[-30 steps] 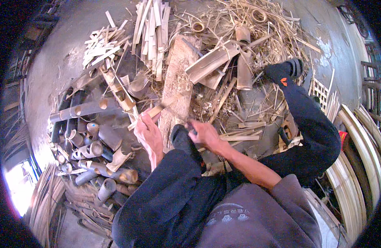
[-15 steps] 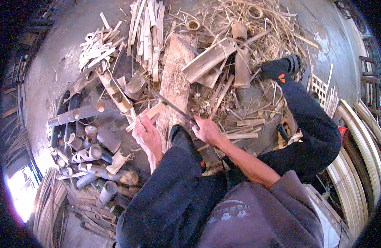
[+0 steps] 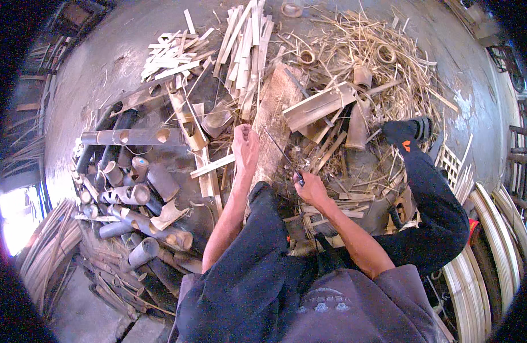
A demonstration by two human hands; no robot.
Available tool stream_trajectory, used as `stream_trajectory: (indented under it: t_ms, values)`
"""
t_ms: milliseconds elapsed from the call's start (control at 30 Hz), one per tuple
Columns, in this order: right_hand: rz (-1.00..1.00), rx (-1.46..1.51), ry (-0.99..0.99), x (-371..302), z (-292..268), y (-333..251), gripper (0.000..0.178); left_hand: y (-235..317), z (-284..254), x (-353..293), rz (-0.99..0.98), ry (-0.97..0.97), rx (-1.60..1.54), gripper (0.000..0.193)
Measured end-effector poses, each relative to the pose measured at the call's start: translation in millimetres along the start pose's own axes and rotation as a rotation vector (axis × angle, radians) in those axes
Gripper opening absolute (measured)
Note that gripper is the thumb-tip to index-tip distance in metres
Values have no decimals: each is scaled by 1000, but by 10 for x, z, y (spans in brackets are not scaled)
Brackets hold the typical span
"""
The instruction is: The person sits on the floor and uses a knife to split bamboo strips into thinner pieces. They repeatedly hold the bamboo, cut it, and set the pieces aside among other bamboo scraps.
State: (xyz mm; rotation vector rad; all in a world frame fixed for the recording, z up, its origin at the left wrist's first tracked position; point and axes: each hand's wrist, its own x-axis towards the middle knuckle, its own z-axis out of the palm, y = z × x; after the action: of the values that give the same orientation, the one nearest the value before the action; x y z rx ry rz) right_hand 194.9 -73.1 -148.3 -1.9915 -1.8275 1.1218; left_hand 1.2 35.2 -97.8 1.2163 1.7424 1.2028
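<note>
- Bamboo tubes, loosely stacked: could roll if a knee or elbow knocks them, being round and, as far as I see, unwedged. Smooth dark rind, pale ring-shaped ends.
- Heap of short strips, on the floor: flat, straight, pale, lying crosswise.
- Pale strip, one: lies across a split bamboo length, its right end at the edge of the left forearm. Could slide off if the arm nudges it, resting slantwise as it does. Flat, narrow, clean-faced; whether it touches the skin I cannot tell.
- Left hand: fingers curled in above the plank's left edge; whether the grip pinches anything I cannot tell.
- Dark-covered foot: beside the plank's near end, exposed should the blade skid.
- Plank: could turn an edge aside, its surface being rough and splintery. Thick, long, brown.
- Knife, slim dark blade: points toward the left hand; a slip or loosened hold could cut those fingers.
- Right hand: grip clamped round the knife's dark handle.
- Half-round bamboo piece: trough-shaped, tilted over other offcuts.
- Shavings, tangled: curly, dry, fibrous; could snag a shifting foot.
- Long slats, far right: pale, smooth, ranked side by side.
</note>
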Motion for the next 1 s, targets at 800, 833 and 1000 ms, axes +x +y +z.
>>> stream_trajectory:
  t_ms: [800,833,1000]
  values:
    - [-470,-202,92,119,-829,-669,28,266,-594,-428,-533,-463,-412,18]
    - [-485,-256,42,122,-867,-764,28,438,-595,-519,-528,-420,-438,17]
    - [-670,-421,36,281,-1127,-881,27,869,-776,-733,-510,-387,-366,15]
